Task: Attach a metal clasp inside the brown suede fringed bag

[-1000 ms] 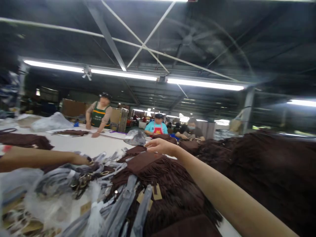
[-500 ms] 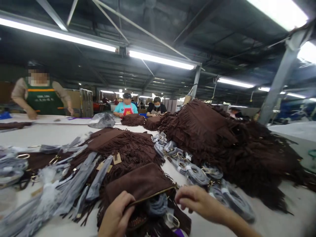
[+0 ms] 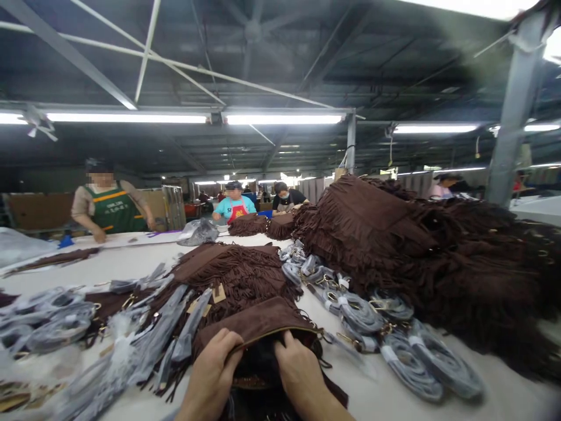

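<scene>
A dark brown fringed bag (image 3: 263,316) lies in front of me, its zipped mouth open towards me. My left hand (image 3: 213,368) is closed on the left part of the zipper edge, thumb against the opening. At the middle of the mouth, my right hand (image 3: 302,374) has its fingers curled over the upper edge, partly inside the dark opening. Whatever lies deeper in the bag is hidden by shadow and my hands. Just left of the bag are plastic-wrapped straps (image 3: 190,327), and a tan tag (image 3: 218,293) rests behind it on more brown fringe.
A large heap of brown fringed bags (image 3: 372,222) rises on the right. Coiled wrapped straps (image 3: 359,310) with metal clips line its near side. More wrapped straps (image 3: 65,316) cover the left. Co-workers stand across the table, one in a green apron (image 3: 111,207).
My right hand has moved left from beside the bag to its mouth. The wrapped strap coil at the opening no longer shows. The view has tilted up and turned slightly left.
</scene>
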A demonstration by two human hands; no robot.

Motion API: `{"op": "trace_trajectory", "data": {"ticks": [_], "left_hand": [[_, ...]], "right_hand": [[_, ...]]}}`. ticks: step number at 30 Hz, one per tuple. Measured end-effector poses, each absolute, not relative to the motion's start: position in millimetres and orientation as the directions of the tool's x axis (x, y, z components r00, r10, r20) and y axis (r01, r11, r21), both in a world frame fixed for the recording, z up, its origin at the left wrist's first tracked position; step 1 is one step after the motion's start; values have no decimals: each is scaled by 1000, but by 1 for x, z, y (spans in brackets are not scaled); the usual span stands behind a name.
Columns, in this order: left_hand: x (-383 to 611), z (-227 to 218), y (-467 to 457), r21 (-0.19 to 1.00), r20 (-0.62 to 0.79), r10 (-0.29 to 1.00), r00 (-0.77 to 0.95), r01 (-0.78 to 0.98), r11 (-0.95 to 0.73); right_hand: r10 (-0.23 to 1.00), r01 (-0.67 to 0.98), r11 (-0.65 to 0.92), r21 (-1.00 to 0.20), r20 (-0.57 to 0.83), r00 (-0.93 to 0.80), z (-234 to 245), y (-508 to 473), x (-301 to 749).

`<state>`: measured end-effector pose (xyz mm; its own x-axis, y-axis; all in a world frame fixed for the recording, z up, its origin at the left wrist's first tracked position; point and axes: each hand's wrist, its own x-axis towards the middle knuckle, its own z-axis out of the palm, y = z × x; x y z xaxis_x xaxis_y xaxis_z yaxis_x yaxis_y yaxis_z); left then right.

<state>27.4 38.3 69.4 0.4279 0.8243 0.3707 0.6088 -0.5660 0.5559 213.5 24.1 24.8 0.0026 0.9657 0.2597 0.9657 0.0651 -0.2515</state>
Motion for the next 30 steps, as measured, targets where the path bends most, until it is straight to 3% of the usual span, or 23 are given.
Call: {"op": "trace_trajectory", "data": {"ticks": [4, 11, 16, 20, 22, 25, 28, 30], "left_hand": [[18, 72, 41, 593, 422, 814, 398, 558, -581], [-26, 66, 32, 667, 260, 868, 424, 571, -479], [-37, 44, 5, 427, 207, 908, 365, 801, -420], [-24, 20, 4, 157, 136, 935, 327, 925, -347], [-23, 14, 11, 85, 119, 937, 327, 937, -338], [-28, 17, 22, 166, 181, 925, 334, 917, -363], [-34, 33, 28, 299, 241, 908, 342, 864, -405], [-35, 47, 31, 321, 251, 898, 363, 844, -431]], "right_hand": [[956, 932, 93, -350, 294, 15, 17, 51, 194], [909, 808, 363, -465, 366, -198, -1, 26, 232], [849, 683, 499, -533, 457, -264, -6, -4, 252], [849, 728, 422, -540, 517, -109, -7, 0, 275], [834, 779, 357, -515, 551, -19, -5, 5, 293], [811, 814, 323, -483, 585, 25, 1, 8, 314], [826, 784, 361, -505, 563, -18, 7, 2, 313], [848, 783, 363, -505, 528, -53, 10, -1, 305]]}}
